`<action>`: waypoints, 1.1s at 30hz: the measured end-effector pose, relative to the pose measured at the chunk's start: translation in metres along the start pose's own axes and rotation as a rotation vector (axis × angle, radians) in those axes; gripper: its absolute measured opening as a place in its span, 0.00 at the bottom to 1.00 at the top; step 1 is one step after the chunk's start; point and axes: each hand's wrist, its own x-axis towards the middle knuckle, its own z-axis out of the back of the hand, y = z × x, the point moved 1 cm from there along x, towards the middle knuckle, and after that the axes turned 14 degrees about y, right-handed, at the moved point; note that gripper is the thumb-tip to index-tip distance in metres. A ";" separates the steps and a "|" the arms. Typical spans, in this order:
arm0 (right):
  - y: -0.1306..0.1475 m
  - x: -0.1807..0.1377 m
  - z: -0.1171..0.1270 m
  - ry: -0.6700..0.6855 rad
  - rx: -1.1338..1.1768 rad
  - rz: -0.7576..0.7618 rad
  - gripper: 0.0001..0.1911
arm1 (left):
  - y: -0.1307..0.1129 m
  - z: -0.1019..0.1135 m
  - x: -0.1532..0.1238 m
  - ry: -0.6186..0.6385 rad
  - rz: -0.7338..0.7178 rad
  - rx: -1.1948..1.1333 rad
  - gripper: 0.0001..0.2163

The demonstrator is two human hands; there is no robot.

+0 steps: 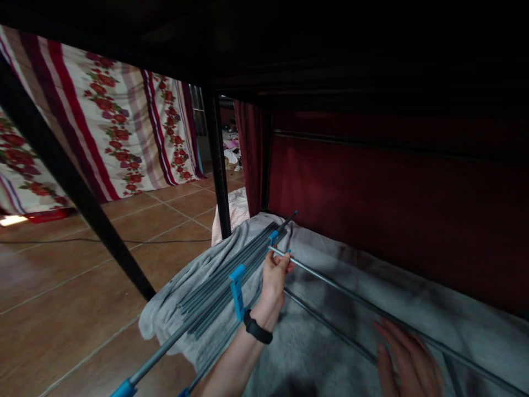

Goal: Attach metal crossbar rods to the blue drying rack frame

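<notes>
Looks partway thru, I'd judge: one long pole [165, 348] already has blue connectors on it, incl. a big bracket [237, 289] nr the middle and a smaller clip [273, 237] further up. Left to do, prob.: the bundle of loose poles [219, 281], lying side by side on the grey blanket [306, 347] w/ no fittings visible, so most pcs look unused. L hand [276, 273], w/ black wristband [258, 329], is pinching the held pole [330, 282] close to its far end, thumb one side, fingers the other; that end sticks out bare just past the fingertips, nr the clip. Can't tell if they touch. Held pole runs from there down to the R, past the R hand [407, 358], which is blurred: fingers stretched out, thumb apart, just beside the pole; contact unclear. Another pole [330, 323] lies lower, b/w both hands. Bundle's just L of the L hand, well apart from the R.
</notes>
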 end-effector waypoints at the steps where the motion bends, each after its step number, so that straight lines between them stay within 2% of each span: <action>1: 0.005 0.014 -0.005 0.016 -0.035 0.045 0.22 | 0.000 0.000 0.001 0.003 -0.004 0.008 0.24; 2: 0.010 0.028 -0.009 0.054 -0.074 0.105 0.24 | 0.000 0.001 0.001 0.005 -0.009 0.012 0.24; 6: 0.019 0.071 -0.021 0.239 -0.178 0.058 0.26 | -0.004 0.002 0.001 0.007 -0.010 0.008 0.23; 9: 0.011 0.080 -0.028 0.320 -0.162 0.015 0.30 | -0.010 0.006 -0.006 0.078 0.095 0.096 0.19; 11: 0.004 0.080 -0.031 0.347 -0.141 0.023 0.32 | -0.019 0.010 -0.016 0.147 0.135 0.298 0.14; 12: 0.001 0.080 -0.032 0.356 -0.132 0.031 0.32 | -0.025 0.012 -0.021 0.158 0.098 0.433 0.12; 14: -0.002 0.079 -0.033 0.368 -0.120 0.042 0.32 | -0.041 0.013 -0.029 0.109 -0.118 0.707 0.09; 16: -0.002 0.080 -0.033 0.377 -0.113 0.042 0.31 | -0.058 0.012 -0.031 0.028 -0.349 0.904 0.14; 18: 0.000 0.081 -0.032 0.388 -0.109 0.034 0.30 | -0.069 0.009 -0.023 -0.009 -0.424 1.048 0.18; 23: 0.004 0.084 -0.029 0.415 -0.075 0.026 0.30 | -0.077 0.013 0.010 -0.068 -0.192 1.128 0.14; 27: 0.005 0.087 -0.026 0.430 -0.065 -0.001 0.31 | -0.076 0.019 0.020 -0.053 -0.150 1.191 0.12; 30: 0.004 0.089 -0.026 0.425 -0.071 -0.015 0.33 | -0.074 0.020 0.022 -0.057 -0.119 1.431 0.11; 33: 0.001 0.092 -0.028 0.428 -0.068 -0.029 0.33 | -0.073 0.018 0.024 -0.039 -0.030 1.751 0.14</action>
